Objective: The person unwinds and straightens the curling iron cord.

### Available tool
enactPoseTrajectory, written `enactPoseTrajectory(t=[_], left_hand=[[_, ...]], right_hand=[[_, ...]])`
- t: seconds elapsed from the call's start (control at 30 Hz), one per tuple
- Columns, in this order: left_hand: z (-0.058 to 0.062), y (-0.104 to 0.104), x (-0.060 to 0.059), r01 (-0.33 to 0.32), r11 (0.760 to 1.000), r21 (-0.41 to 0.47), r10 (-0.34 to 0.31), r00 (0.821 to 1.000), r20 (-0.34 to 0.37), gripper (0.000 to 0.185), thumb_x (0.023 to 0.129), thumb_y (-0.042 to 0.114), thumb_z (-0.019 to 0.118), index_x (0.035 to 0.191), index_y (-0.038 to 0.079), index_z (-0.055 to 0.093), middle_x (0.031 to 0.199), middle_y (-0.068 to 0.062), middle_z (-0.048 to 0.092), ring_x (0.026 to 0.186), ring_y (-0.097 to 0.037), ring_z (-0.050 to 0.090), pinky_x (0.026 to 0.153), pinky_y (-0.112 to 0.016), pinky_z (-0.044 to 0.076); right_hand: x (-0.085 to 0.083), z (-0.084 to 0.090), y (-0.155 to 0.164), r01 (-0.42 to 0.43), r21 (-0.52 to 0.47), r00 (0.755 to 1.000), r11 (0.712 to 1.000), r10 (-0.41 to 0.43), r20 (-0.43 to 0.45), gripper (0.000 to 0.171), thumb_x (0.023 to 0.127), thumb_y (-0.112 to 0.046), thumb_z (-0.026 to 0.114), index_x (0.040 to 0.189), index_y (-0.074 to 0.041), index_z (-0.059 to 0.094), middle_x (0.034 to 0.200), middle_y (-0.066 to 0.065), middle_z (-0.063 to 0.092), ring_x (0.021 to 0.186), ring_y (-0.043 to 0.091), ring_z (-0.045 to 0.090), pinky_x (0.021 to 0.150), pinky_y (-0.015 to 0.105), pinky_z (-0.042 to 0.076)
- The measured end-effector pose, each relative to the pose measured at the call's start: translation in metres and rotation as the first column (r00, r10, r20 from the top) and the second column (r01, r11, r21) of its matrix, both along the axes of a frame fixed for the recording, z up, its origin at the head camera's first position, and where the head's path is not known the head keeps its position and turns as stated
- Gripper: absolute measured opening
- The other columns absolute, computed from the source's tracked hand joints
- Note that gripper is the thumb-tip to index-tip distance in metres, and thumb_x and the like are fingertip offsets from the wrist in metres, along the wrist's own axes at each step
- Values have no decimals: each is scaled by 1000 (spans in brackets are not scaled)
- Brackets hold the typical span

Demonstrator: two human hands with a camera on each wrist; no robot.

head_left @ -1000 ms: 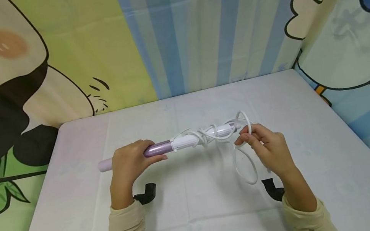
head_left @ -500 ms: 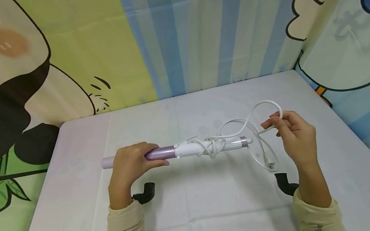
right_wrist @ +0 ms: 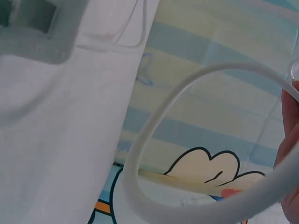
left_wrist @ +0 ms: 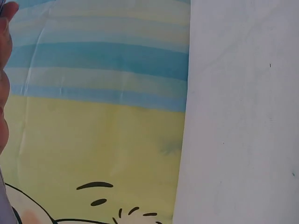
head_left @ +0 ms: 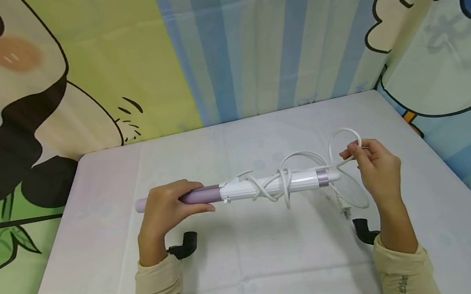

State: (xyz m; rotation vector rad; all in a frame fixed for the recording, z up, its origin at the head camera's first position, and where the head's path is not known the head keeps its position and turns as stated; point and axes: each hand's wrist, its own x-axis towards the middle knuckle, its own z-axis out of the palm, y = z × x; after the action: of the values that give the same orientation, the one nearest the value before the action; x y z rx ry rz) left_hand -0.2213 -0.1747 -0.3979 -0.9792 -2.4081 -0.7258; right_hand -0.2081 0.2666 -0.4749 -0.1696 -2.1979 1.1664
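I see the left hand (head_left: 165, 209) wrapped round the curling iron (head_left: 241, 190) barrel above the desk (head_left: 255, 272), right hand (head_left: 375, 174) fingers pinching its limp, springy cord (head_left: 344, 134); the rigid, light wand suits that barrel grip.

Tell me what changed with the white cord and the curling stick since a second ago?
The right hand pulled the white cord out to the right, so fewer loops wrap the curling iron; its plug now hangs below the right end. The left hand kept gripping the purple barrel, and the iron stayed level above the table.
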Motion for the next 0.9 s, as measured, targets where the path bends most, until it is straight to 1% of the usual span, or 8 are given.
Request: enactPoseTrajectory(t=[0.1,0.2,0.3,0.43,0.5,0.67,0.8,0.9], left_hand=[[-1,-2,-1,-67,997,38,67,998,-8,56,64,63,66,84,10,71,75,0,69,61,-11,61,55,-28,47],[-1,-3,-2,-165,985,45,166,986,-14,69,69,72,50,85,8,70,75,-4,70,60,-15,61,54,-31,46],[-1,-5,-4,-264,963,53,265,964,-22,74,70,75,44,84,7,69,74,-7,69,57,-19,61,51,-34,44],[-2,-12,-5,-360,931,64,362,932,-21,72,69,74,48,85,7,69,73,-8,69,55,-21,59,48,-33,41],[-2,-15,-5,-396,917,55,398,917,-27,70,68,73,52,86,7,69,73,-8,69,54,-21,59,47,-33,39],[-1,-20,-4,-443,896,4,443,896,-43,67,68,70,58,87,8,69,73,-9,69,53,-21,59,45,-32,38],[0,-19,-4,-451,891,-45,450,892,-31,60,66,65,65,87,9,69,73,-7,69,52,-20,58,44,-31,37],[0,-19,-4,-455,887,-75,454,891,-25,52,63,57,72,87,11,69,71,-5,68,50,-18,56,43,-28,35]], right_hand=[[-12,-33,23,57,101,997,993,-62,52,21,87,-39,58,101,-24,65,84,-11,71,48,8,32,39,20,21],[-20,-56,38,109,187,990,976,-122,64,21,86,-45,57,101,-32,64,83,-15,70,50,7,37,39,23,20],[-19,-61,42,104,200,989,974,-122,79,20,85,-49,56,99,-36,63,82,-18,69,52,7,39,42,23,23],[-16,-59,41,58,201,990,978,-83,119,18,85,-49,56,98,-38,62,80,-20,68,48,9,34,40,23,25],[-13,-56,39,15,197,991,980,-41,130,18,86,-47,57,100,-38,62,80,-19,68,51,5,42,42,19,31],[2,-24,17,-137,150,988,979,123,95,17,89,-32,57,104,-27,63,80,-11,69,75,-3,58,61,10,42],[27,39,-23,-261,109,964,959,254,77,16,91,-21,56,101,-11,63,77,-8,68,74,-4,57,63,9,41],[44,80,-48,-316,98,948,944,311,62,14,92,-13,54,97,-2,60,75,-16,66,72,-6,57,64,10,41]])
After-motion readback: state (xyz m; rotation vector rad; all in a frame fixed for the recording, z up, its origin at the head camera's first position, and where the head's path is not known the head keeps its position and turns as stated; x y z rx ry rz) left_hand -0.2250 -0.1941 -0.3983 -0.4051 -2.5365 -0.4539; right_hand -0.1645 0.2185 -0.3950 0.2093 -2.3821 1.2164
